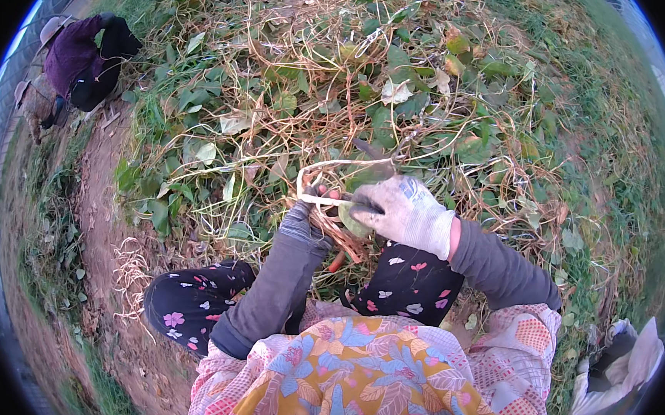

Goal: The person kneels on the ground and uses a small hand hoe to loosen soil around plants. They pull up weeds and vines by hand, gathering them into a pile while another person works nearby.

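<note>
In the middle, my left hand (319, 196), in a grey sleeve, is closed around a bunch of long, thin, tan-brown strands (338, 233), dry pods or stems; I cannot tell which. A pale stem (319, 200) crosses the top of this bunch and bends upward. My right hand (398, 210), in a whitish knit glove, is closed beside it, with its fingers pinched at the stem's end next to a green leaf (355, 220). Just above the glove is a dark, flat, pointed piece (373, 150), whose kind is unclear.
Tangled vines with green and dry leaves (340, 92) cover the ground ahead. Pale, thin strands (132, 274) lie in a small heap by my left knee (187, 305). A whitish open sack (620, 366) stands at the right. Two other people (77, 58) bend over at the far left, beside a bare dirt strip (107, 184).
</note>
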